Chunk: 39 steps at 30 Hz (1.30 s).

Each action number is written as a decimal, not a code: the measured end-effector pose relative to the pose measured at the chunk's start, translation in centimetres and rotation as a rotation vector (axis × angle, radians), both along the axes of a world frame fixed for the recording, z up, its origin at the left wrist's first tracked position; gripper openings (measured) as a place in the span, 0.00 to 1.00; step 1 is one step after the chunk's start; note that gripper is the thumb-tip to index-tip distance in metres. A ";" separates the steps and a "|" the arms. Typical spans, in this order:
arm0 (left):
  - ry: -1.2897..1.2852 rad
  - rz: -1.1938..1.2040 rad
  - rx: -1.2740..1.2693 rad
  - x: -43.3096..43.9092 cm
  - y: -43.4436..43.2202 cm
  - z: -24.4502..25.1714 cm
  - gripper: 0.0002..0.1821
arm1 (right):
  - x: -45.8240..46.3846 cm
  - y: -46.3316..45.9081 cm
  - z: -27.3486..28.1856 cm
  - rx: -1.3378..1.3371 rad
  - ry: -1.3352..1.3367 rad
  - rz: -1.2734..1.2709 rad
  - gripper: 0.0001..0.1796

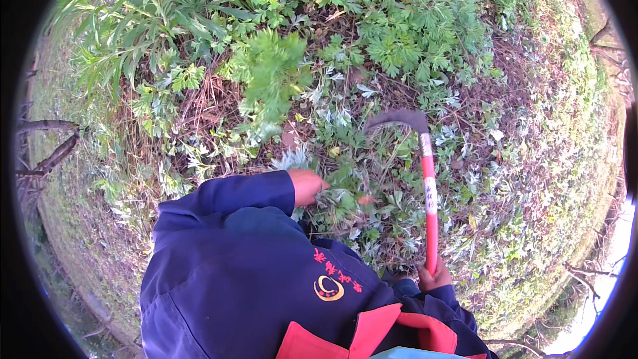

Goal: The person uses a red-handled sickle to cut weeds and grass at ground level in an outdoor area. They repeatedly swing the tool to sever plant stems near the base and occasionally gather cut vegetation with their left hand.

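Note:
My left hand [306, 187] reaches across in front of my body, fingers curled around a bunch of leafy green weeds [343, 200] with pale undersides. Part of that hand is hidden by the leaves. To the right and nearer my body, my right hand [435, 277] grips the lower end of a sickle's red handle [429, 199], which bears writing. The sickle's dark curved blade [398, 118] points left, above low plants and apart from my left hand. Beyond my left hand, a clump of green leaves [271, 77] looks blurred.
Dense deeply lobed weeds [423, 25] grow ahead, and a tall narrow-leaved plant [164, 10] stands at the upper left. Pale leaves and dry stems [207, 104] litter the ground. Bare branches [50, 154] show at the left rim, more branches [583, 279] at the right.

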<state>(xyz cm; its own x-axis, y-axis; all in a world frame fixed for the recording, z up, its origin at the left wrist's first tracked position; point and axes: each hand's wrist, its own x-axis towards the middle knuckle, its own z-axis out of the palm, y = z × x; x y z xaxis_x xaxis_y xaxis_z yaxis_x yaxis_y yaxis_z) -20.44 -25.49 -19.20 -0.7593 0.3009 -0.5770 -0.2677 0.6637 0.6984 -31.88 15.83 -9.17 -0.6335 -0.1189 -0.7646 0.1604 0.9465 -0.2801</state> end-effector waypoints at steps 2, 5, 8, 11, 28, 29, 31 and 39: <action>0.117 0.083 -0.195 -1.3 0.3 -0.4 0.21 | -1.4 -3.0 -1.3 -0.187 0.004 -0.132 0.14; 0.233 0.219 -0.627 -4.0 -2.4 -0.9 0.12 | -3.7 -9.5 -4.7 -0.364 -0.002 -0.163 0.16; 0.531 0.115 -1.064 -6.5 -6.5 -1.7 0.10 | -4.3 -16.7 -8.9 -0.561 -0.117 -0.258 0.17; 0.528 0.080 -1.265 -7.2 -9.6 -2.6 0.10 | -3.5 -23.2 -12.8 -0.715 -0.326 -0.277 0.12; 0.030 0.313 -1.210 -3.3 -17.6 -9.8 0.10 | -1.3 -23.4 -17.0 -0.548 -0.352 0.122 0.12; 0.050 0.304 -1.224 -3.1 -17.5 -9.4 0.10 | -1.2 -22.9 -17.2 -0.543 -0.309 0.147 0.12; 0.001 0.293 -1.172 -3.2 -16.9 -8.3 0.11 | -1.6 -18.8 -16.3 -0.464 -0.431 0.071 0.14; -0.160 -0.098 -0.430 1.5 -0.6 -1.0 0.17 | -4.4 4.8 -4.1 -0.153 -0.450 0.232 0.14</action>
